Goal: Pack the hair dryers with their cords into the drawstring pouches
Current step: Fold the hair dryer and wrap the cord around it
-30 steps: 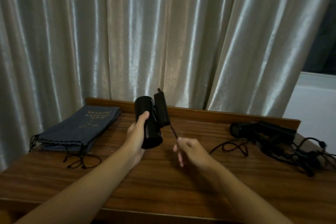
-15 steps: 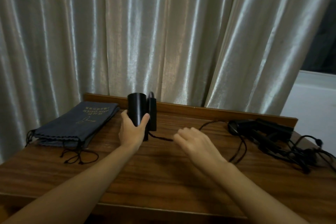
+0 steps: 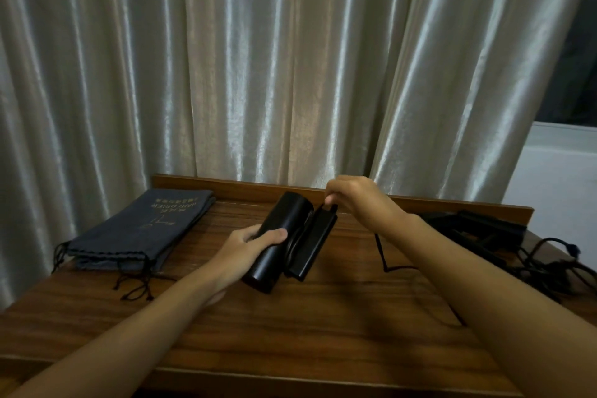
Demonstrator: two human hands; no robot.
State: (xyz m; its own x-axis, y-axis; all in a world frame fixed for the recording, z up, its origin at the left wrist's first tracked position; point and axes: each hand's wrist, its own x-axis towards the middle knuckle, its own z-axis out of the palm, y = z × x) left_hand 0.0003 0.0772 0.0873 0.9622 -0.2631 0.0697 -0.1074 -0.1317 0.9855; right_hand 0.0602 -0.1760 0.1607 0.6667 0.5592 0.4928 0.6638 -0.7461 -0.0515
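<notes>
A black folded hair dryer (image 3: 284,236) lies tilted over the middle of the wooden table (image 3: 290,326). My left hand (image 3: 255,244) grips its barrel from the left side. My right hand (image 3: 358,200) pinches the cord where it leaves the far end of the folded handle. The black cord (image 3: 382,252) drops from that hand and trails across the table under my right forearm. A second black hair dryer (image 3: 478,229) with its tangled cord lies at the right. Dark blue drawstring pouches (image 3: 145,233) lie stacked flat at the left.
A silvery curtain (image 3: 258,58) hangs right behind the table's raised back edge (image 3: 226,182). Loose pouch strings (image 3: 135,281) spill toward the front left. The tangled cord (image 3: 549,268) of the second dryer spreads to the right edge.
The dryer went from upright in my left hand to lying tilted and lower. My right hand moved from the table's middle up to the far end of the handle and pinched the cord.
</notes>
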